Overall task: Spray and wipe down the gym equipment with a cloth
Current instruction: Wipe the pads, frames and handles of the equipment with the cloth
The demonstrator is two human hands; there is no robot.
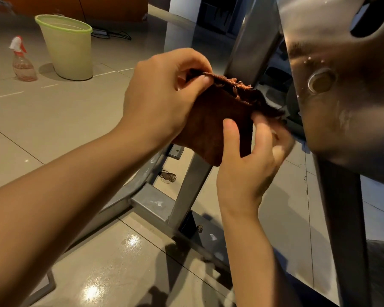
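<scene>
Beside the metal frame [333,89], a brown cloth [220,120] is pinched by the left hand [162,96] and gripped by the right hand [251,165].

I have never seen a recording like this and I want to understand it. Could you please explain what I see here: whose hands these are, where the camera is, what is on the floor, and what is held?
There is no robot here. A person wears one wide-angle camera on the head, so you look down along their own arms. The left hand pinches the upper edge of a dark brown cloth, and the right hand holds its lower part with thumb and fingers. The right fingers look blurred, so they are probably moving. The cloth is in the air, just beside a shiny metal gym machine, whose grey steel frame stands on the tiled floor. Further back on the floor stand a spray bottle with a red and white head and a pale bucket with a green rim. Neither is being touched.
</scene>
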